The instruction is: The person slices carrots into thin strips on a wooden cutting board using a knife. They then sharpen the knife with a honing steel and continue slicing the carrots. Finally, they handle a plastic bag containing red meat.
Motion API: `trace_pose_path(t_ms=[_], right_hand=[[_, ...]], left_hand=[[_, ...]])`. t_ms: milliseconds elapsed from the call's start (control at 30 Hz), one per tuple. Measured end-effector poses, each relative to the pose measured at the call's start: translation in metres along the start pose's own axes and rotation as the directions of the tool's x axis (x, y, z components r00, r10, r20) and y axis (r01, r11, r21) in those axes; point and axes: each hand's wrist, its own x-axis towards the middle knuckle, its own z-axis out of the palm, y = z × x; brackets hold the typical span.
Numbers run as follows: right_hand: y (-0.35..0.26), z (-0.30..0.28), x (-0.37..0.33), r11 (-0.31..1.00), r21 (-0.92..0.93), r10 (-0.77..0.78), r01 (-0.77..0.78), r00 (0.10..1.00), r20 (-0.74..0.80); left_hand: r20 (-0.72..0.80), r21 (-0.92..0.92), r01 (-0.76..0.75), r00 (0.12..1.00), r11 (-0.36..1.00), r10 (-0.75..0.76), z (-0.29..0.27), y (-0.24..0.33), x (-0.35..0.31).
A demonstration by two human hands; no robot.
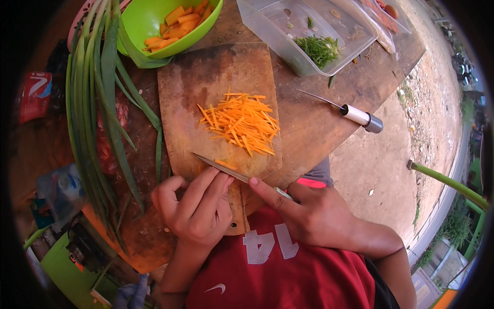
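Observation:
My right hand point(321, 213) grips a knife point(224, 168), its index finger stretched along the blade. The blade lies low over the near part of a wooden cutting board point(188, 98). My left hand point(198, 213) has its fingers curled and pressed together against the near side of the blade. What those fingertips hold is hidden. A few orange slivers lie just beyond the blade. Farther up the board rests a heap of thin carrot strips point(242, 123), apart from both hands.
Long green onions point(85, 118) drape over the table's left side. Carrot chunks fill a green bowl point(135, 28) behind the board. A clear plastic container point(355, 49) holds chopped greens. Another thin-bladed tool with a white handle point(355, 114) lies near the table's right edge.

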Motion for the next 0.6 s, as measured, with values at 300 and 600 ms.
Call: trace_pose_path(t_ms=[300, 600], right_hand=[[0.001, 0.008, 0.009, 0.999, 0.040, 0.031, -0.033, 0.998, 0.048], [0.004, 0.007, 0.008, 1.000, 0.008, 0.027, -0.027, 1.000, -0.005]], left_hand=[[0.010, 0.014, -0.008, 1.000, 1.000, 0.008, -0.003, 0.002, 0.003], [-0.017, 0.015, 0.003, 1.000, 1.000, -0.003, 0.001, 0.001, -0.001]])
